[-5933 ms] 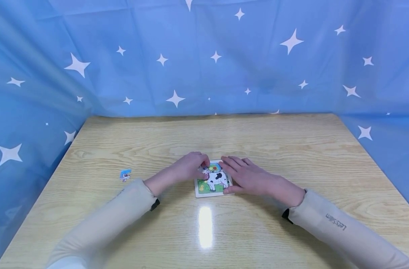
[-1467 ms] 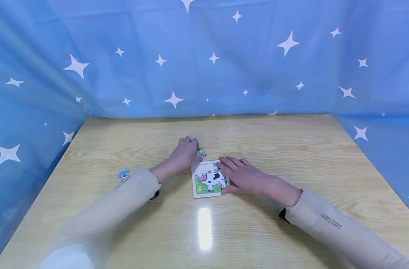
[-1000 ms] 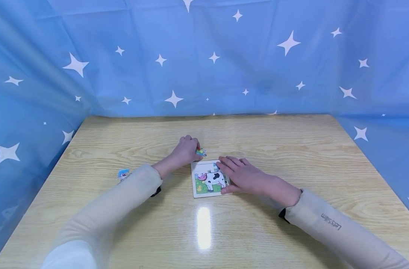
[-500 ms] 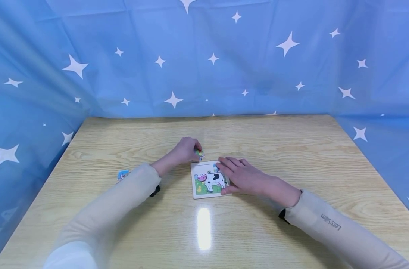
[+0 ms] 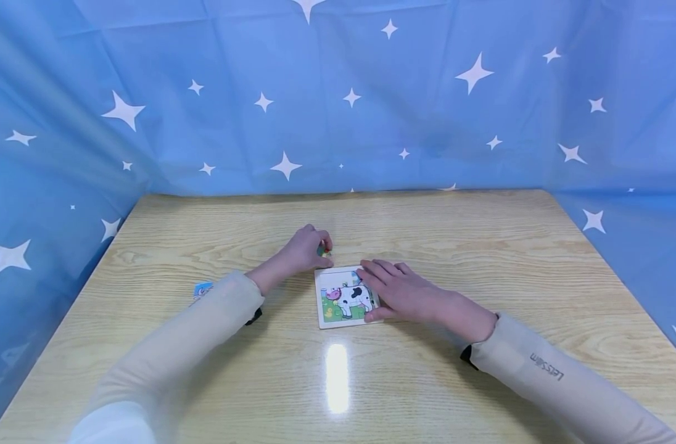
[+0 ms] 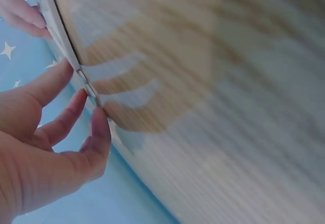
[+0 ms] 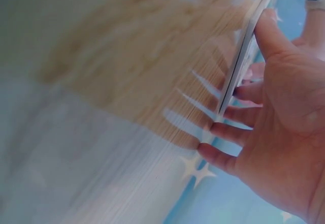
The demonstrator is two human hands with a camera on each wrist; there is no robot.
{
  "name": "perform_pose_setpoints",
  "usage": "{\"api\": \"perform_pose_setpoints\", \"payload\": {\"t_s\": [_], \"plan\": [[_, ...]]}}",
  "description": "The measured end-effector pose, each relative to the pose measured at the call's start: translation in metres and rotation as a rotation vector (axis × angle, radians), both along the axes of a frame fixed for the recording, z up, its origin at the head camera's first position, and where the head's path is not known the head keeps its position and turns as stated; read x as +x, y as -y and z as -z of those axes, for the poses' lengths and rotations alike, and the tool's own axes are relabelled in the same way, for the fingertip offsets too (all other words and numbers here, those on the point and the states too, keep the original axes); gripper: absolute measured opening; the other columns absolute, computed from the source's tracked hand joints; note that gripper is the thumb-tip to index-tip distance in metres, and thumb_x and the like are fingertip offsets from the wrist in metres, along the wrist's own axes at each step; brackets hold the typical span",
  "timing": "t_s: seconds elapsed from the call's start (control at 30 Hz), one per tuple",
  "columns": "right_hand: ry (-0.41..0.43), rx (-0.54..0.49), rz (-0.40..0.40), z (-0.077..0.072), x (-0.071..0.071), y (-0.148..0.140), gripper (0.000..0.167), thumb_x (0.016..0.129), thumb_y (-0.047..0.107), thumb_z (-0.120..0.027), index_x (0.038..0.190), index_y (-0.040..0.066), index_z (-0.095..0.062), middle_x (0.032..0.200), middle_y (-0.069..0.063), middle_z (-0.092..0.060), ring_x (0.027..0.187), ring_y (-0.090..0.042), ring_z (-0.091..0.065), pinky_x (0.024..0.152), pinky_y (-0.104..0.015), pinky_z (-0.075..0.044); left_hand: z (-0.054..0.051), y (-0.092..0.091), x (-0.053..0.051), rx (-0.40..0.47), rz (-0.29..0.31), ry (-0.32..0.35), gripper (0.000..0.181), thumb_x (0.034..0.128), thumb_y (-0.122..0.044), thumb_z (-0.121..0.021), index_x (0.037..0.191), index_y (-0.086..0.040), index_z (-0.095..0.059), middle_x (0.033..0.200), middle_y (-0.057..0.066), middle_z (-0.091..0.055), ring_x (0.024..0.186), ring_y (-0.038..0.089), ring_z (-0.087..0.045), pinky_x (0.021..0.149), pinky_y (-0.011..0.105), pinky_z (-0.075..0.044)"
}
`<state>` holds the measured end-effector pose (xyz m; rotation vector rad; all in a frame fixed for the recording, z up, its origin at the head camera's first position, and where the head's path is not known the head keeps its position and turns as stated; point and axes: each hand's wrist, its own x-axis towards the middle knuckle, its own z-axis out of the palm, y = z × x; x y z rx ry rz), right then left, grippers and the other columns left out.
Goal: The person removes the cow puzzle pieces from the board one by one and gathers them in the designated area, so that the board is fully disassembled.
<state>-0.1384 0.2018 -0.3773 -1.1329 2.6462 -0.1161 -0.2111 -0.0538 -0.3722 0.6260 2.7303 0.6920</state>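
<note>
A small square puzzle board (image 5: 319,308) with a cow picture lies flat at mid-table; its upper left part shows plain white. My left hand (image 5: 305,248) is just beyond the board's upper left corner, thumb and fingers pinching a small colourful puzzle piece (image 5: 324,252). In the left wrist view the left hand (image 6: 56,142) holds the thin piece (image 6: 90,90) edge-on, low over the tabletop. My right hand (image 5: 407,296) rests on the board's right side with fingers extended; in the right wrist view the right hand (image 7: 289,102) lies along the board's edge (image 7: 238,64).
Another blue piece (image 5: 202,288) lies on the wooden table (image 5: 454,228) at the left, partly hidden by the left sleeve (image 5: 205,327). A blue curtain (image 5: 327,74) with white stars hangs behind the table and at both sides.
Some seconds ago my left hand was over the board's upper left part; it has since moved up and off it with a piece. Lately the piece has turned in its fingers. My right hand stays put.
</note>
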Motion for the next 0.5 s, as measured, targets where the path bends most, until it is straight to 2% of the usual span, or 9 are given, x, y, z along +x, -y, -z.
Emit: {"api": "perform_pose_setpoints", "payload": {"t_s": [0.13,0.27,0.5], "plan": [[0.003,0.0,0.003,0.0,0.0001,0.0003,0.089,0.108,0.053,-0.067,0.169,-0.004,-0.035,0.174,-0.028,-0.033,0.159,-0.048,-0.034,0.121,-0.07,-0.036,-0.0026,-0.001,0.0002,0.016,-0.012,0.032,0.028,0.098,-0.007,-0.084,0.121,0.002,-0.072,0.12,0.018,-0.068,0.114,0.031,-0.06,0.098,0.041,-0.053],[0.013,-0.001,0.005,0.0003,0.0001,0.0013,0.089,0.108,0.052,-0.067,0.169,-0.004,-0.034,0.174,-0.029,-0.032,0.16,-0.049,-0.033,0.122,-0.071,-0.035,-0.0044,0.0006,0.0009,0.05,-0.038,0.061,0.035,0.0967,0.0,-0.082,0.129,0.005,-0.068,0.128,0.023,-0.07,0.123,0.036,-0.064,0.104,0.042,-0.054],[0.012,0.001,0.006,0.0024,0.0001,0.0004,0.089,0.108,0.053,-0.066,0.169,-0.004,-0.034,0.174,-0.029,-0.032,0.159,-0.049,-0.033,0.121,-0.071,-0.035,-0.0037,0.0059,0.0007,0.052,-0.062,0.094,0.038,0.0936,0.004,-0.084,0.128,0.006,-0.068,0.125,0.02,-0.071,0.12,0.034,-0.067,0.105,0.041,-0.056]]}}
